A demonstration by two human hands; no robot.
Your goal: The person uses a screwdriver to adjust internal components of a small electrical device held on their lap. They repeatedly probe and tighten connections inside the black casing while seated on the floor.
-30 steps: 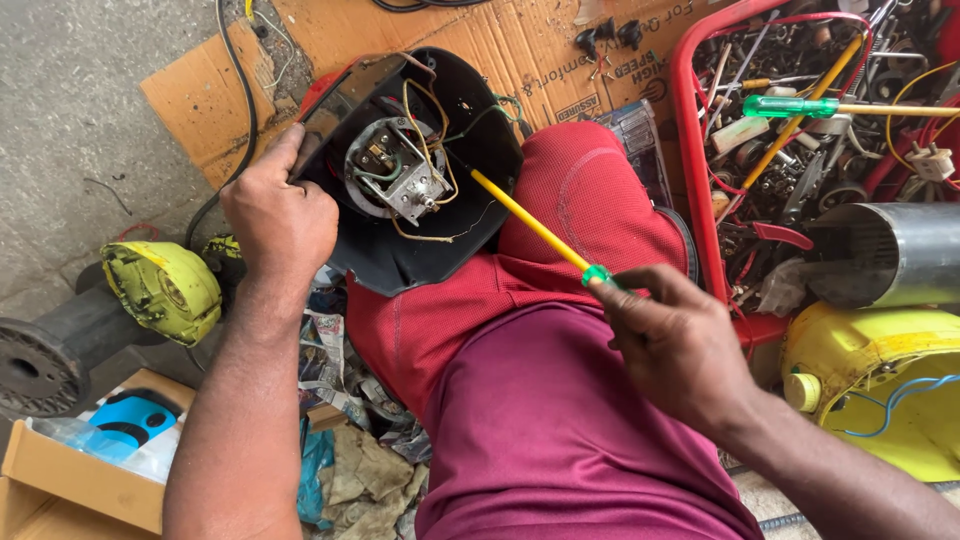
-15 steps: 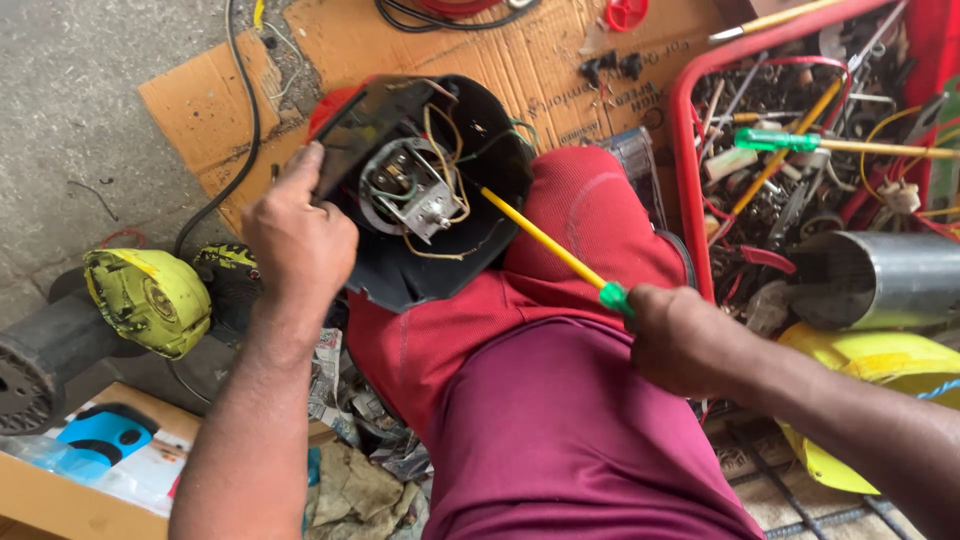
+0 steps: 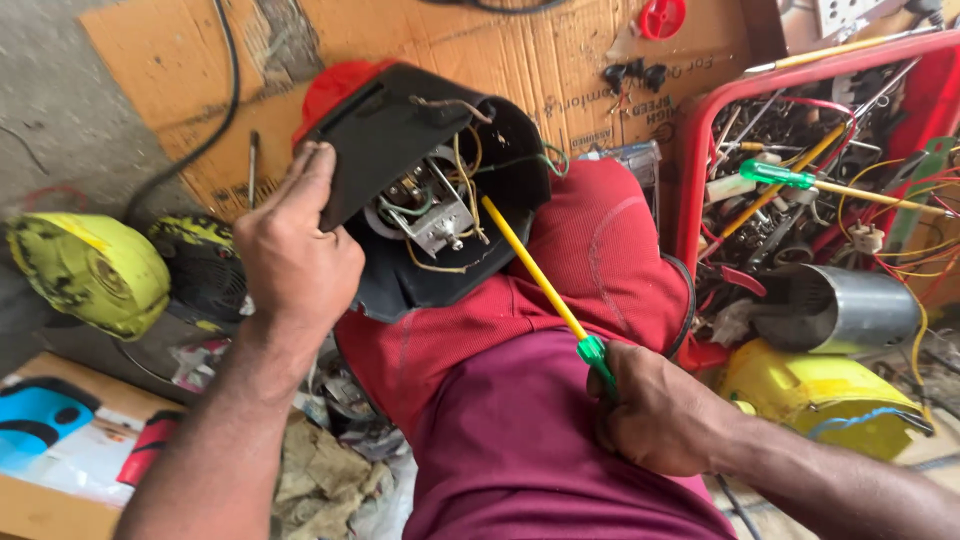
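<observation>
The screwdriver (image 3: 535,272) handle seems buried in the right hand (image 3: 660,415), wiring detail unreadable

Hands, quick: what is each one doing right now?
Left hand: closed on the edge of the black appliance housing.
Right hand: closed on the yellow screwdriver, tip at the wiring inside.

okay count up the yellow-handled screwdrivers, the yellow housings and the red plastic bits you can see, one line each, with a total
Yellow-handled screwdrivers: 2, one in the right hand at, one on the red crate at
Yellow housings: 2
Red plastic knob: 1
Total: 5
</observation>
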